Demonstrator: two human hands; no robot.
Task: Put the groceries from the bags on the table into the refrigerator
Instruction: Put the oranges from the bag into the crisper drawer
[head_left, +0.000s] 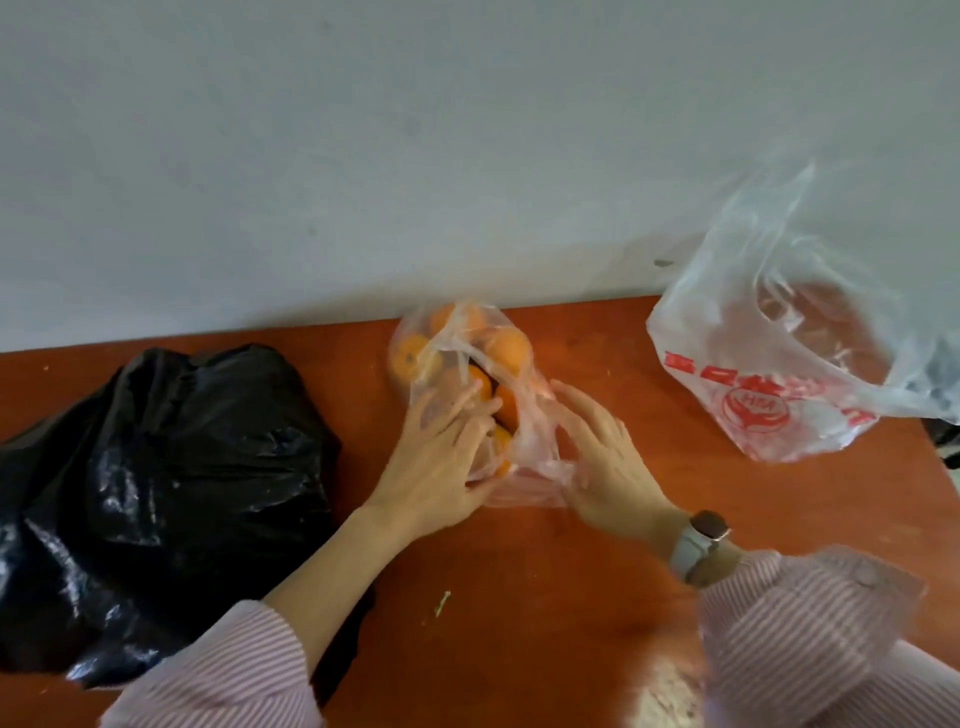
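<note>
A thin clear plastic bag (535, 441) with several oranges (511, 345) lies on the reddish-brown table (571, 597) near the wall. My left hand (441, 467) rests on the bag's near left side, fingers spread and partly under the film, touching an orange. My right hand (608, 462), with a watch on the wrist, presses the bag's loose plastic on the right with fingers apart. Whether either hand grips the plastic firmly is unclear.
A large black plastic bag (156, 499), full and crumpled, sits at the left. A white translucent bag with red print (779, 374) stands open at the right, its contents unclear. A grey wall (415, 156) runs along the table's far edge. The table's right edge lies near the frame side.
</note>
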